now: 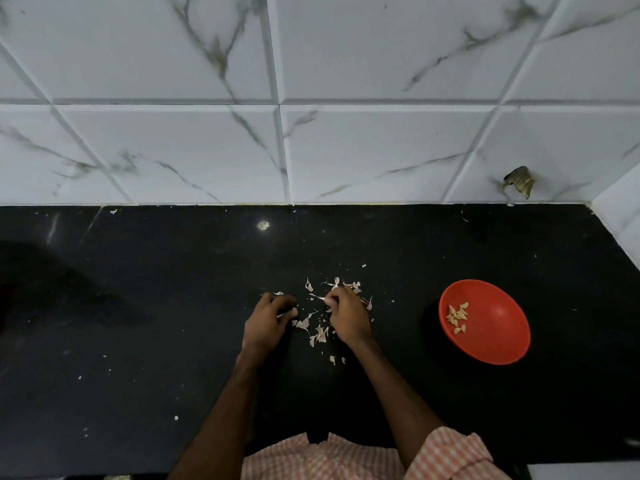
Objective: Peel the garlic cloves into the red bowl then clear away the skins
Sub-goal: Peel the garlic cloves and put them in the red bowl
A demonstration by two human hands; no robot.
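A red bowl stands on the black counter at the right, with several peeled garlic cloves in its left half. Loose papery garlic skins lie scattered in the middle of the counter. My left hand rests on the counter left of the skins, fingers curled over a pale bit at its fingertips. My right hand is curled on top of the pile, pinching a strip of skin at its fingertips. What lies under either palm is hidden.
The black stone counter runs to a white marble-tiled wall at the back and a tiled corner at the far right. Small skin flecks dot the counter. A dark shadowed patch sits at the left.
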